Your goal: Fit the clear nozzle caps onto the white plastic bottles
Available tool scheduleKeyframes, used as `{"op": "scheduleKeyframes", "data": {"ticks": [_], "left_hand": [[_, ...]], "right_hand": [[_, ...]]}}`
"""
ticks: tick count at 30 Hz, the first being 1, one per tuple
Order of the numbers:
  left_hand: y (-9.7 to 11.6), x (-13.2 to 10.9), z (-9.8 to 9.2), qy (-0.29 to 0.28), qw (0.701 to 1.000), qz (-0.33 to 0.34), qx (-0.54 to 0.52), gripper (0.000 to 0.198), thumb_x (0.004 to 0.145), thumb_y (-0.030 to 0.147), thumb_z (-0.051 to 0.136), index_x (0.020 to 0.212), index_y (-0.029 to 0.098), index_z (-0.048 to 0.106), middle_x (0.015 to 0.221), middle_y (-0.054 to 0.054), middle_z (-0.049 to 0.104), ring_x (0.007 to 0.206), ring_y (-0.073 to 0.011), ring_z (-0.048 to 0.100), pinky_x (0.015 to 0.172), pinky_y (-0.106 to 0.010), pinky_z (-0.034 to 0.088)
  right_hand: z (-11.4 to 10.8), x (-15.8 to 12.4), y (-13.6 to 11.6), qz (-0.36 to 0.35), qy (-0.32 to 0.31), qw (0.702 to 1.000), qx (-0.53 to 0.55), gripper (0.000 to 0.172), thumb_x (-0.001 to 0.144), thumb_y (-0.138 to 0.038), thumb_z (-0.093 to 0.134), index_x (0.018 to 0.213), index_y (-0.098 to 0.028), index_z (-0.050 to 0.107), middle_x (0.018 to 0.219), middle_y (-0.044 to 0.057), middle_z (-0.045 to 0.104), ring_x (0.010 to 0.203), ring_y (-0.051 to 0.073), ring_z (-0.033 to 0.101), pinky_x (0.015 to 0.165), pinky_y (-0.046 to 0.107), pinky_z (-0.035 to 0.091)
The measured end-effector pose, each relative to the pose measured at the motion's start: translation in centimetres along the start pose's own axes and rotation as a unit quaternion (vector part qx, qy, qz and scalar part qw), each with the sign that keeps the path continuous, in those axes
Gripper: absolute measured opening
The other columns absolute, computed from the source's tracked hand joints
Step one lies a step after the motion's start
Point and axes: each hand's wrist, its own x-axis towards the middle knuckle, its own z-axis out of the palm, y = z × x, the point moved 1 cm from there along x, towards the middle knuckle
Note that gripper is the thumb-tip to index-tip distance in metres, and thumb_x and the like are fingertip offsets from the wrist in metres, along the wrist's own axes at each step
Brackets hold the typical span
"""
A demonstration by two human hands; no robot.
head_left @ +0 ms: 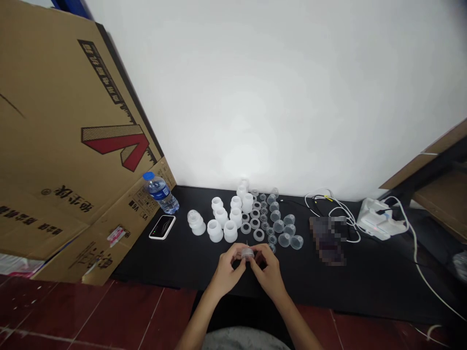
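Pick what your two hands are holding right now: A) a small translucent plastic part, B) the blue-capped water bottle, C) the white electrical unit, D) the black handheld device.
A: the left hand and right hand meet around a small translucent plastic part, pinching it between their fingers.

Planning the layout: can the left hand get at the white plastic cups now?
Probably yes: nothing stands between the left hand and the white plastic cups, but it holds a small clear part.
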Motion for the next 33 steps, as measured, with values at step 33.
{"op": "scheduleKeyframes", "data": {"ticks": [33], "left_hand": [[-2.1, -0.2, 0.6, 0.095, 0.994, -0.038, 0.045, 0.005, 0.094, 0.025, 0.059, 0.098, 0.025, 0.055, 0.076, 0.004, 0.063, 0.069, -0.0168, 0.064, 0.065, -0.025, 0.048]], "right_hand": [[0.0, -0.7, 0.1, -0.085, -0.083, 0.993, -0.008, 0.016, 0.105, -0.024, 0.064, 0.117, -0.027, 0.076, 0.107, 0.009, 0.073, 0.087, 0.023, 0.071, 0.078, 0.034, 0.062]]}}
